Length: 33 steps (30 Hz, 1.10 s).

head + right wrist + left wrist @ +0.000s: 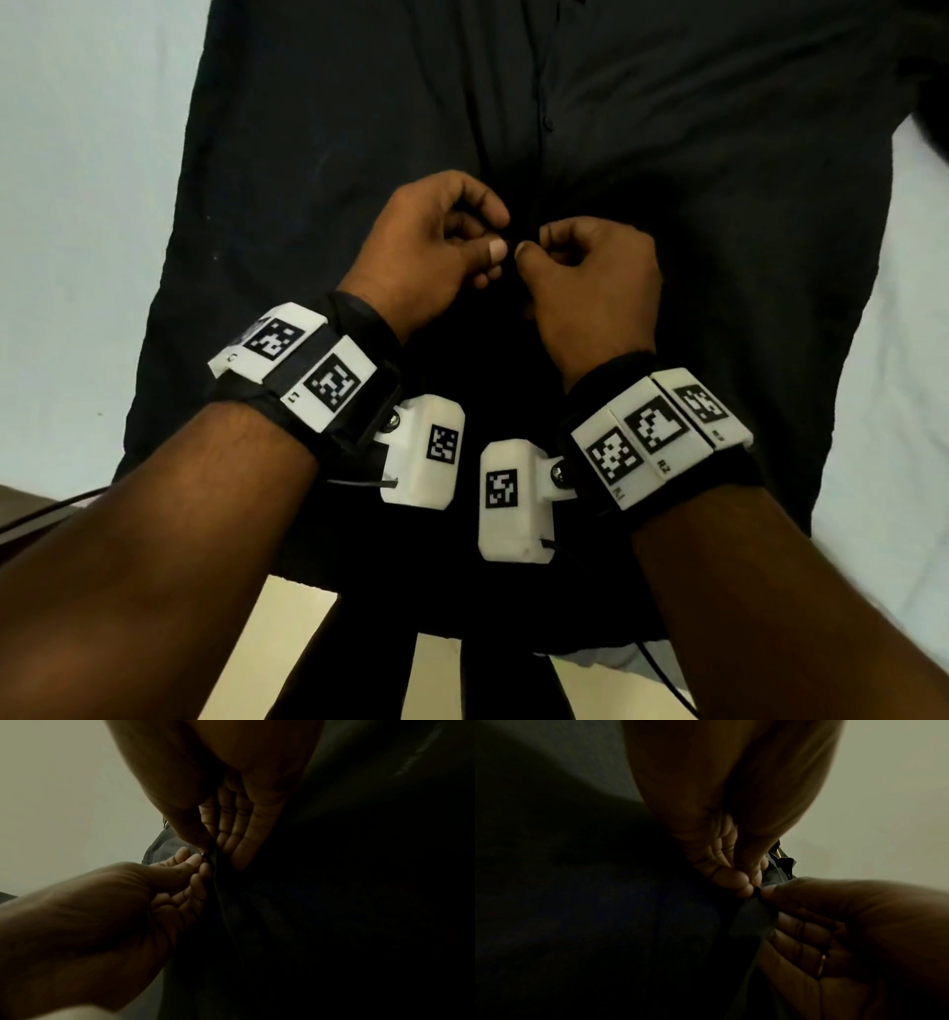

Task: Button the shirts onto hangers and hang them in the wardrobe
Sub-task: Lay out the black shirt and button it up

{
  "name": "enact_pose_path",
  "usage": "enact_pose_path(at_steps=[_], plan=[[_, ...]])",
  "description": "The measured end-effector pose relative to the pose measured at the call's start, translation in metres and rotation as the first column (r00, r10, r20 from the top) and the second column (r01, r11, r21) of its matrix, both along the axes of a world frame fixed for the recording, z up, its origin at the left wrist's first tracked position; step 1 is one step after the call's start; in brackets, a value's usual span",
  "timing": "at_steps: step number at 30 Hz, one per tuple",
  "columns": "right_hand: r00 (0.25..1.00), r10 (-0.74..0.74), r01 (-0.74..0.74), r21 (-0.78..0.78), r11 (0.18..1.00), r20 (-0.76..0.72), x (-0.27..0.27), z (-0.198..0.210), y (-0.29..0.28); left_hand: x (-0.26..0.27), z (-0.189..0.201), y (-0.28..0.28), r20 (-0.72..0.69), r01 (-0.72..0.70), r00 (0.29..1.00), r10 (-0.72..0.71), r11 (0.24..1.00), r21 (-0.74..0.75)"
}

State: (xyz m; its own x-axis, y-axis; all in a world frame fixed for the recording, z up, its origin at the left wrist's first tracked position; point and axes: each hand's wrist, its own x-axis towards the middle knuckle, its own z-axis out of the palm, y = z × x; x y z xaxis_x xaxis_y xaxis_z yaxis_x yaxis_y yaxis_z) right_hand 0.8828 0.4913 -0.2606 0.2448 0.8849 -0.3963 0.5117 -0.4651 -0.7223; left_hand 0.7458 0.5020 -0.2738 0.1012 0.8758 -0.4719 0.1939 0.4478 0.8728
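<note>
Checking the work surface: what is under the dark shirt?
The dark shirt lies flat on a pale sheet, which shows on both sides of it. Whatever lies beneath its middle, hanger included, is covered.

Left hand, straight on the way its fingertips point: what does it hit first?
Probably the right hand. The left hand points across the shirt placket, thumb tips almost meeting over the pinched fabric edge; depth is unclear, so that fabric may come first.

Both hands meet thumb to thumb at the shirt [359,128] front.

The left hand [436,246] and right hand [590,277] curl their fingers inward, thumbs pinching the shirt's edges, forearms converging from below, wrists strapped.
</note>
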Motion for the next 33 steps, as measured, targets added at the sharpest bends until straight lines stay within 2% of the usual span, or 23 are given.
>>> enact_pose_path(at_steps=[4,11,17,20,24,30,33], plan=[[0.996,-0.089,0.089,-0.020,0.996,0.005,0.000,0.001,-0.001,0.001,0.002,-0.002,0.021,0.017,1.000,-0.017,1.000,0.009],[0.999,-0.039,0.039,-0.004,0.999,-0.014,-0.008,0.005,-0.004,0.000,-0.001,-0.002,-0.058,0.023,0.998,-0.019,0.998,0.067],[1.000,-0.007,0.007,0.025,1.000,0.003,-0.005,0.001,-0.005,-0.001,-0.004,-0.001,-0.007,0.028,1.000,-0.028,0.999,0.043],[0.999,-0.001,0.004,0.059,0.998,-0.046,-0.001,-0.001,-0.006,-0.002,-0.004,-0.001,0.030,0.026,0.999,-0.028,0.998,0.063],[0.997,0.021,-0.015,0.089,0.996,-0.071,0.005,0.000,-0.005,-0.002,-0.008,0.001,-0.044,0.025,0.999,-0.023,0.999,0.041],[0.985,0.161,-0.165,0.068,0.984,0.062,0.005,0.004,0.003,-0.001,-0.006,0.002,-0.104,-0.029,0.994,0.033,0.999,0.034],[0.981,0.170,-0.176,0.055,0.983,0.094,0.005,0.006,0.003,-0.001,-0.003,0.002,-0.144,0.010,0.990,-0.003,0.999,0.049]])
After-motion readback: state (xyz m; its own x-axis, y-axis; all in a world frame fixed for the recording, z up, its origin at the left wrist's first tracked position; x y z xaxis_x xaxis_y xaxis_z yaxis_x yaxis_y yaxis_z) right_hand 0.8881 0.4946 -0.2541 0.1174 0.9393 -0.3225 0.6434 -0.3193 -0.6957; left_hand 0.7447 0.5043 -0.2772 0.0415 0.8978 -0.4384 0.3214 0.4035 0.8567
